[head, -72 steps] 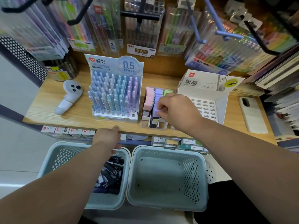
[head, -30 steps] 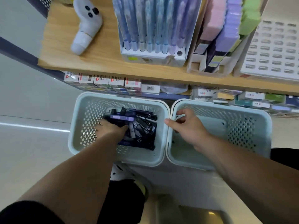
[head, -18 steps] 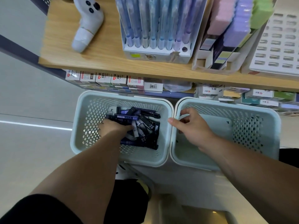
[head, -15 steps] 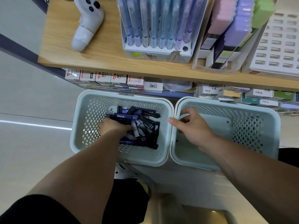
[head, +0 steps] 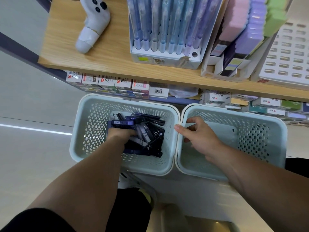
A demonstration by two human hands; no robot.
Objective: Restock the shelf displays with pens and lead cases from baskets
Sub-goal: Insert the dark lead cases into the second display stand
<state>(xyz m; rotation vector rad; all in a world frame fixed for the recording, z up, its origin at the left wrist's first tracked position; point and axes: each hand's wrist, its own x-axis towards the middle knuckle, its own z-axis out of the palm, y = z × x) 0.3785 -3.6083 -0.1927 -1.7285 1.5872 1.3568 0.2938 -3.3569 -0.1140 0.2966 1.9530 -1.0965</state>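
left hand [head: 120, 133] inside left basket [head: 78, 153], fingers buried in lead cases [head: 148, 135], can't tell grip | right hand [head: 201, 137] just beside that basket, fingers [head: 194, 120] loose, empty | risk: may grab too many, some could drop

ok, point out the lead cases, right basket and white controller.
lead cases [head: 145, 133], head view, HB label on a dark case.
right basket [head: 252, 141], head view, perforated side wall.
white controller [head: 93, 22], head view, body below the buttons.

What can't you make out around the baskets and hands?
Head view:
- Left hand: fingertips buried among dark lead cases in left pale-green perforated plastic basket; grip unclear.
- White pen display box: top cut off by frame edge.
- Small boxes under wooden shelf: print too small.
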